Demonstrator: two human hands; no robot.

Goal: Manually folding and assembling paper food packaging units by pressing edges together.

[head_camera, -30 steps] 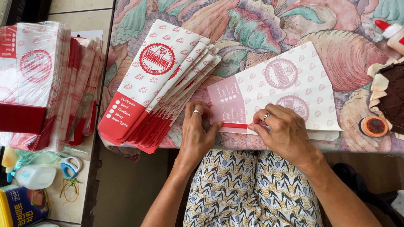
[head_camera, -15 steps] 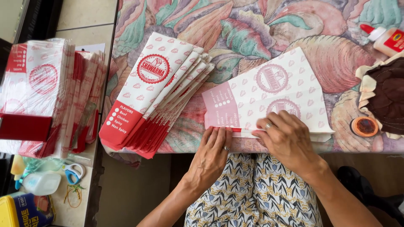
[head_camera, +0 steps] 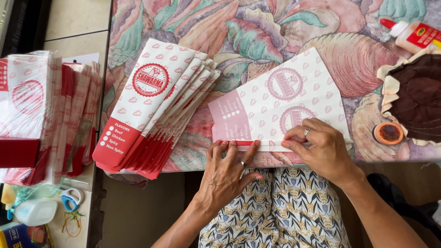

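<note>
A flat white paper sheet with red print (head_camera: 275, 103) lies at the near edge of a table covered in a flowered cloth (head_camera: 275, 32). Its near edge is folded over into a narrow strip. My left hand (head_camera: 227, 170) presses its fingertips on the left part of that fold. My right hand (head_camera: 319, 147), with a ring on one finger, presses down on the right part of the fold. To the left lies a fanned stack of finished red and white paper sleeves (head_camera: 156, 105).
A glue bottle with a red tip (head_camera: 411, 34) lies at the far right, beside a brown and cream cloth piece (head_camera: 413, 96) and a small round lid (head_camera: 388, 133). Wrapped bundles of sleeves (head_camera: 41, 110), scissors (head_camera: 69, 197) and a plastic bottle (head_camera: 34, 211) sit at the left.
My left hand dropped below the table edge half a second ago and has come back onto the fold. My right hand stayed on the fold's right part.
</note>
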